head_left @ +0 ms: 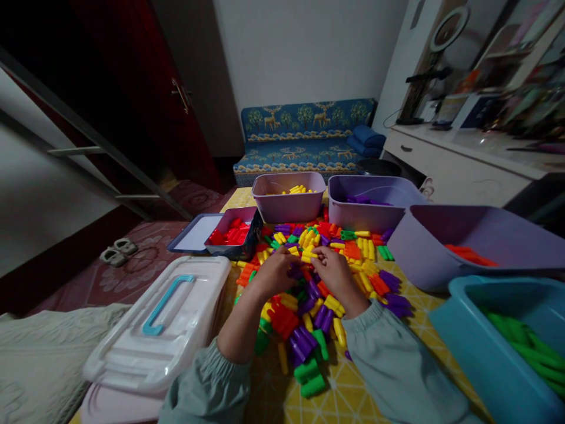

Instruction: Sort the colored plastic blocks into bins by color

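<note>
Both hands are over a loose pile of plastic building blocks in red, yellow, green, purple and orange, shaped like small joined tubes. My right hand [333,271] comes in from the right, its thumb and fingers pinched at the right end of a yellow block [310,255]. From the left, my left hand [274,274] curls its fingers at that block's left side; its fingertips are partly hidden. More yellow blocks [309,238] lie just beyond the fingers. Purple blocks [302,344] and green blocks [309,377] are nearer to me.
Around the pile stand a lilac bin with yellow blocks [289,207], a bin with purple ones [366,218], a bin with orange ones [424,265], a blue bin with green ones [477,330] and a box with red ones [225,250]. A lidded clear box [189,306] sits left.
</note>
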Demonstrator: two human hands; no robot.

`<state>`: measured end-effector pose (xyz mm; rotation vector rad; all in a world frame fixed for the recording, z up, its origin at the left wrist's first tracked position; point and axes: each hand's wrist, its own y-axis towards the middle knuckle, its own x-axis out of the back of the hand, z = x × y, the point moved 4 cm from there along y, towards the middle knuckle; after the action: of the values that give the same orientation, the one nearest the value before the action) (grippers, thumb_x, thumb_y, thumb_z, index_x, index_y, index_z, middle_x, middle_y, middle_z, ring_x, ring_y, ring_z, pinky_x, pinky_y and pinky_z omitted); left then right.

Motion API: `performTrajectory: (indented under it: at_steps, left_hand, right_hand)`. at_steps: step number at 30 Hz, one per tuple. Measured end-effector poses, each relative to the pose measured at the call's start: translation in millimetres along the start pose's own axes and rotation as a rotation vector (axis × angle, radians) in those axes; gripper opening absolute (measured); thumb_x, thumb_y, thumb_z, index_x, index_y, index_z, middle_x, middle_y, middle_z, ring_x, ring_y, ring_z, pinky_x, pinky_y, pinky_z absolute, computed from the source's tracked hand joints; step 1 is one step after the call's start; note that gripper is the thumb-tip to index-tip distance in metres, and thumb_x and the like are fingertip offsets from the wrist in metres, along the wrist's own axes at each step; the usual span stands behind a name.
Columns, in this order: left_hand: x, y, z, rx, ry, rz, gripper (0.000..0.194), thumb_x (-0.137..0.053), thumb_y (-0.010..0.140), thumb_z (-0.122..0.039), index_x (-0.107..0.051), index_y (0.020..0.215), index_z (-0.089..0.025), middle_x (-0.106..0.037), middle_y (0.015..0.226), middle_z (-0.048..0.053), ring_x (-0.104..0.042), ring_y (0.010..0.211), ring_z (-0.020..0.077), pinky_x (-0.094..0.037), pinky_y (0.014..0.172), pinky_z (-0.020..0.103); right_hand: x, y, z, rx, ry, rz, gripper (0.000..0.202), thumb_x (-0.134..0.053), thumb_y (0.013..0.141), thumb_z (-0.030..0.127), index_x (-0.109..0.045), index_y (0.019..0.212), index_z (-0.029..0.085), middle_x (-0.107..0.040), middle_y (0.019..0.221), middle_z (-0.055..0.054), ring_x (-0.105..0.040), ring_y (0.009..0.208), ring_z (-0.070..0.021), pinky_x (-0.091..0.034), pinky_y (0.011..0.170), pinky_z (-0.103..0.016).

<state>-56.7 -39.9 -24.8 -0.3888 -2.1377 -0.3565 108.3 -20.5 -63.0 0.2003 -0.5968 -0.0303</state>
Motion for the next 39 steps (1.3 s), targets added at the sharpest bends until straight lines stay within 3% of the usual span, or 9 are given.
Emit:
performTrajectory:
  at_steps: [4, 8, 12, 16, 21, 25, 30, 36, 39]
  left_hand:
    - [-4.4, 3, 12, 0.141, -0.327, -0.091, 0.028, -0.068, 0.07, -0.023, -0.074, 0.097, -0.015, -0.072, 0.086, 0.007, -0.065, 0.078, 0.023, -0.049, 0.069, 0.03]
    - [-12.0, 5, 19, 0.293, -0.924, -0.197, 0.045, -0.073, 0.07, -0.041, -0.067, 0.104, -0.013, -0.073, 0.088, 0.008, -0.069, 0.073, 0.0211, -0.051, 0.06, 0.026]
    - [-23.0, 9, 16, 0.331, -1.195, -0.25, 0.062, -0.085, 0.052, -0.048, -0.06, 0.097, -0.013, -0.071, 0.069, 0.005, -0.068, 0.059, 0.0178, -0.05, 0.051, 0.022]
    - [-29.0, 12, 17, 0.28, -1.224, -0.295, 0.057, -0.086, 0.051, -0.049, -0.06, 0.088, -0.013, -0.067, 0.059, 0.0, -0.06, 0.047, 0.0122, -0.048, 0.046, 0.021]
    - [-28.1, 12, 17, 0.193, -1.2, -0.314, 0.047, -0.085, 0.057, -0.044, -0.071, 0.088, -0.011, -0.073, 0.077, 0.006, -0.066, 0.062, 0.014, -0.053, 0.059, 0.023]
    - [-28.7, 11, 16, 0.146, -1.119, -0.307, 0.047, -0.082, 0.063, -0.043, -0.074, 0.097, -0.011, -0.075, 0.093, 0.01, -0.068, 0.073, 0.0182, -0.054, 0.066, 0.027]
    - [-28.5, 9, 24, 0.219, -1.092, -0.406, 0.04, -0.076, 0.07, -0.04, -0.073, 0.097, -0.012, -0.074, 0.082, 0.008, -0.067, 0.068, 0.0158, -0.053, 0.064, 0.025]
    - [-30.8, 9, 29, 0.254, -1.0, -0.438, 0.023, -0.071, 0.074, -0.027, -0.073, 0.092, -0.013, -0.073, 0.076, 0.006, -0.066, 0.065, 0.015, -0.052, 0.064, 0.024]
    - [-31.2, 9, 29, 0.258, -0.973, -0.438, 0.02, -0.068, 0.075, -0.023, -0.073, 0.092, -0.013, -0.074, 0.077, 0.006, -0.067, 0.067, 0.0157, -0.053, 0.065, 0.025]
  right_hand:
    - [6, 3, -5, -0.017, 0.144, -0.117, 0.026, -0.054, 0.081, 0.025, -0.064, 0.103, 0.016, -0.071, 0.098, -0.01, -0.066, 0.068, -0.0168, -0.053, 0.061, -0.027]
    - [18, 1, 4, 0.06, 0.245, -0.287, 0.028, -0.057, 0.084, 0.034, -0.064, 0.103, 0.016, -0.068, 0.107, -0.013, -0.066, 0.079, -0.0191, -0.054, 0.068, -0.03]
    - [11, -3, 15, 0.031, 0.408, -0.104, 0.037, -0.058, 0.084, 0.047, -0.064, 0.103, 0.016, -0.071, 0.091, -0.009, -0.061, 0.057, -0.0147, -0.047, 0.05, -0.026]
    - [0, -5, 23, 0.045, 0.505, 0.074, 0.034, -0.062, 0.082, 0.046, -0.065, 0.101, 0.017, -0.071, 0.087, -0.007, -0.062, 0.058, -0.0148, -0.046, 0.047, -0.024]
    - [-1, -3, 22, 0.046, 0.554, 0.099, 0.025, -0.067, 0.077, 0.035, -0.062, 0.095, 0.019, -0.07, 0.093, -0.006, -0.067, 0.074, -0.0171, -0.055, 0.063, -0.028]
    - [2, -3, 27, 0.084, 0.561, 0.11, 0.029, -0.064, 0.078, 0.028, -0.062, 0.105, 0.02, -0.07, 0.099, -0.006, -0.068, 0.081, -0.0175, -0.056, 0.068, -0.028]
    - [17, -1, 30, 0.035, 0.443, 0.073, 0.025, -0.059, 0.077, 0.027, -0.071, 0.097, 0.018, -0.072, 0.088, -0.005, -0.06, 0.056, -0.012, -0.051, 0.054, -0.026]
    - [34, -3, 34, -0.005, 0.365, 0.329, 0.022, -0.064, 0.071, 0.023, -0.076, 0.088, 0.018, -0.073, 0.079, -0.004, -0.062, 0.058, -0.0138, -0.051, 0.055, -0.026]
    - [53, 9, 35, -0.048, 0.436, 0.286, 0.024, -0.069, 0.07, 0.024, -0.075, 0.092, 0.018, -0.073, 0.078, -0.004, -0.063, 0.058, -0.0133, -0.051, 0.055, -0.025]
